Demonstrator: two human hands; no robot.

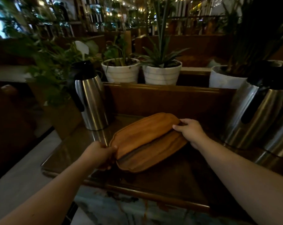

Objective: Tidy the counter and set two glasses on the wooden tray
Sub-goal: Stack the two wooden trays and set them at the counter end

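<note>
hands hold a stack of two oval scalloped-edged wooden trays over the dark glossy wooden bench (162, 181). the left hand (99, 154) is closed on the near left end of the upper wooden tray (142, 132), thumb on top and fingers curled under its rim. the right hand (192, 131) grips that tray's far right end, fingers over the edge. the upper tray is tilted, its right long side raised off the lower wooden tray (155, 155), which lies flat on the bench between the two hands and shows as a crescent toward the right forearm. beyond the left hand stands a steel vacuum jug with a black lid and handle (90, 98); past the right hand stands another steel jug (253, 111), close to the bench edge. behind both hands, on a raised ledge, sit two ribbed white pots with green plants (121, 72).
</note>
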